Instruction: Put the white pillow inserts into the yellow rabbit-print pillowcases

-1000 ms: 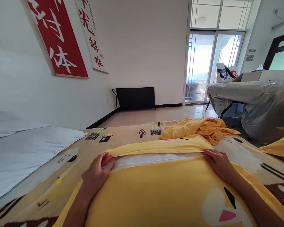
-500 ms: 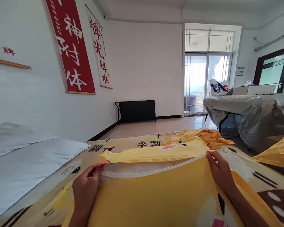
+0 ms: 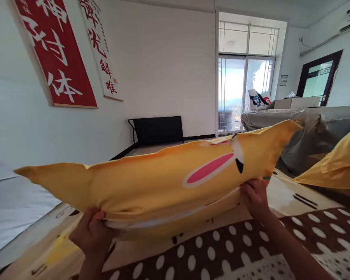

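A yellow pillowcase [image 3: 151,182] with a pink oval and black-and-white print stretches across the middle, puffed out and lifted over the bed. Its two far corners stick out into points. Along its near edge runs a white strip, like a zip, beside the opening. My left hand [image 3: 93,229] is closed on the left end of this edge, thumb on top. Gripping the right end is my right hand [image 3: 255,198], its fingers curled round the fabric. Whether anything is inside the pillowcase cannot be seen.
The bed has a beige and brown dotted blanket [image 3: 204,252]. White pillows [image 3: 20,210] lie at the left. More yellow fabric [image 3: 341,163] rests at the right edge. Beyond stand a plastic-covered table [image 3: 303,116] and a folded black frame [image 3: 157,130] by the wall.
The pillowcase has swung up and away from me and filled out; before, it hung flat towards me. Both hands keep their hold. The view has turned slightly right.
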`<state>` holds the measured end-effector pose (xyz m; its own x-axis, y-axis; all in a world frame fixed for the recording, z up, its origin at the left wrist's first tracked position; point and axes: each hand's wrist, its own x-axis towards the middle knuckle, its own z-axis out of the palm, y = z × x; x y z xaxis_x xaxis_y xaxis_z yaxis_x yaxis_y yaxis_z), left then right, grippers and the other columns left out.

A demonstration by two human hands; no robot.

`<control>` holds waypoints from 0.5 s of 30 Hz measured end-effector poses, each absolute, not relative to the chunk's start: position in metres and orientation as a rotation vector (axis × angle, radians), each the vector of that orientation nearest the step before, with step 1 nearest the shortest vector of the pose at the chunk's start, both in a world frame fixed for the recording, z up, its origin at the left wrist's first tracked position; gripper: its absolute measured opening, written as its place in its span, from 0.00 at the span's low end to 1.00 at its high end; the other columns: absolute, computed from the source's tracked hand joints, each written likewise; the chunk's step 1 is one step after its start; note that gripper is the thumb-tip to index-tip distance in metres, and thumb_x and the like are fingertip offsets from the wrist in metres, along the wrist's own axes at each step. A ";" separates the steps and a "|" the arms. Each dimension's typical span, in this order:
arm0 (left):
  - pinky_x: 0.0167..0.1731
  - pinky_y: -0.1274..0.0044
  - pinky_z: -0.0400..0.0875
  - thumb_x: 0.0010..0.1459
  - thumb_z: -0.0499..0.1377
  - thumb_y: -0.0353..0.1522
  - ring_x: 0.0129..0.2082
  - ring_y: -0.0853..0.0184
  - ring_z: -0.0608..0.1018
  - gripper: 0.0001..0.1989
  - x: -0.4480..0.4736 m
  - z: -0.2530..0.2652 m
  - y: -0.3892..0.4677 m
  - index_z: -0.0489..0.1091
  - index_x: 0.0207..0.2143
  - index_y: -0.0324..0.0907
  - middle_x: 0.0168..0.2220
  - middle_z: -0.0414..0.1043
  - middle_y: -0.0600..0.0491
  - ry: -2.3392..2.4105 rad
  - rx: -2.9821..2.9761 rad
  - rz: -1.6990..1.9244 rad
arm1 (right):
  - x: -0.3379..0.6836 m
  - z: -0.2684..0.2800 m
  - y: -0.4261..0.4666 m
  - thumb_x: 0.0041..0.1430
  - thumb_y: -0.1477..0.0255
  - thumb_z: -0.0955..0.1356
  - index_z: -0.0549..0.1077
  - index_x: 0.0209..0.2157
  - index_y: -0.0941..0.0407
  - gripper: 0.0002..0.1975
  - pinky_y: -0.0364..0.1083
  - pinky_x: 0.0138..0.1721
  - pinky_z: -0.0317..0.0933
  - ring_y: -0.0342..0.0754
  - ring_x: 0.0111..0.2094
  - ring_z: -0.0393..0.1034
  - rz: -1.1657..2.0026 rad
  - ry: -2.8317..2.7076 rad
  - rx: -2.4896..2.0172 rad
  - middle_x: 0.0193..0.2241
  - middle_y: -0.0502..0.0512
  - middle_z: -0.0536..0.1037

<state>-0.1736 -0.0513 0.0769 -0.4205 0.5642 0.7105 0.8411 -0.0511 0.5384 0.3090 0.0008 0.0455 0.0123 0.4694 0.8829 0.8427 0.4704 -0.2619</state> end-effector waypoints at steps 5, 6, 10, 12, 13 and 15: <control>0.27 0.79 0.62 0.55 0.45 0.34 0.24 0.69 0.66 0.09 -0.135 0.084 -0.035 0.62 0.27 0.43 0.21 0.59 0.57 -2.025 -1.558 -1.486 | 0.309 0.025 0.038 0.63 0.66 0.58 0.74 0.34 0.54 0.15 0.53 0.46 0.61 0.52 0.43 0.64 -0.211 -1.795 -1.158 0.39 0.59 0.70; 0.30 0.78 0.64 0.55 0.45 0.34 0.27 0.68 0.68 0.08 -0.132 0.084 -0.033 0.61 0.28 0.43 0.24 0.62 0.56 -2.001 -1.545 -1.478 | 0.311 0.022 0.040 0.63 0.65 0.58 0.74 0.34 0.54 0.15 0.53 0.46 0.61 0.52 0.43 0.64 -0.206 -1.780 -1.165 0.39 0.59 0.70; 0.43 0.71 0.65 0.55 0.47 0.33 0.39 0.61 0.70 0.05 -0.138 0.078 -0.031 0.61 0.32 0.43 0.34 0.67 0.50 -1.857 -1.491 -1.457 | 0.317 0.019 0.035 0.61 0.64 0.60 0.75 0.35 0.54 0.15 0.53 0.45 0.62 0.51 0.41 0.65 -0.227 -1.715 -1.158 0.39 0.60 0.69; 0.44 0.70 0.65 0.54 0.48 0.33 0.39 0.61 0.70 0.04 -0.141 0.076 -0.031 0.61 0.31 0.44 0.33 0.66 0.51 -1.788 -1.446 -1.444 | 0.316 0.024 0.030 0.61 0.64 0.60 0.75 0.34 0.55 0.14 0.52 0.44 0.63 0.51 0.41 0.66 -0.207 -1.672 -1.136 0.38 0.60 0.69; 0.44 0.70 0.66 0.53 0.48 0.32 0.39 0.62 0.70 0.04 -0.140 0.076 -0.032 0.60 0.31 0.44 0.32 0.66 0.51 -1.752 -1.434 -1.426 | 0.316 0.027 0.028 0.61 0.64 0.60 0.74 0.33 0.55 0.14 0.52 0.44 0.63 0.51 0.40 0.66 -0.182 -1.654 -1.118 0.38 0.60 0.69; 0.43 0.71 0.66 0.51 0.49 0.31 0.38 0.62 0.70 0.03 -0.136 0.079 -0.033 0.60 0.30 0.44 0.31 0.66 0.51 -1.693 -1.484 -1.329 | 0.317 0.032 0.025 0.61 0.64 0.60 0.73 0.31 0.55 0.15 0.50 0.42 0.63 0.50 0.39 0.67 -0.123 -1.630 -1.086 0.35 0.59 0.71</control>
<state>-0.1356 -0.0328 0.0789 -0.2633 0.4295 0.8638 0.9410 -0.0828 0.3280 0.3170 0.0252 0.0320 0.0418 0.5774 0.8154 0.6929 0.5712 -0.4400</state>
